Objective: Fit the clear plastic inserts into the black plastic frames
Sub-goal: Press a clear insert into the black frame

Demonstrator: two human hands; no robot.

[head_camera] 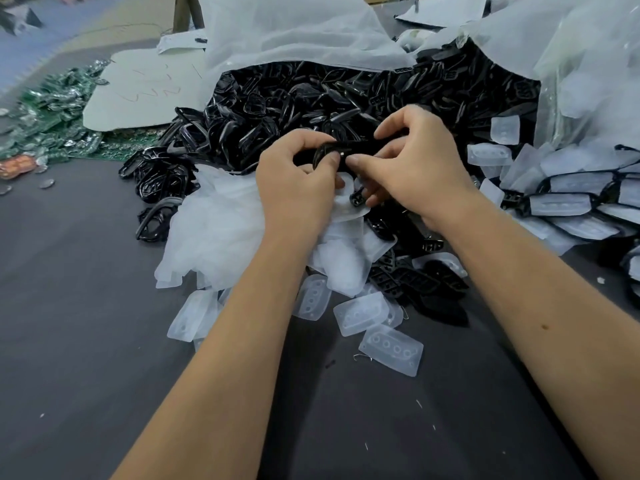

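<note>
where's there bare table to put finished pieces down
Bare dark table lies on the left, bordered by the white bag and loose black frames, and in front near the forearms, below the scattered clear inserts. It is crowded around both hands, left and right, and along the right edge, where assembled pieces are stacked.

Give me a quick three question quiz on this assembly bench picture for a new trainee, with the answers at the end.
1. True or false: both hands work on one black frame.
2. Which lies nearest the camera on the table? A) clear insert with four holes B) green circuit boards C) pile of black frames
3. Fill in: finished frames holding inserts lie on the person's ___ side.

Key: 1 true; 2 A; 3 right. The left hand and right hand both pinch the frame.
</note>
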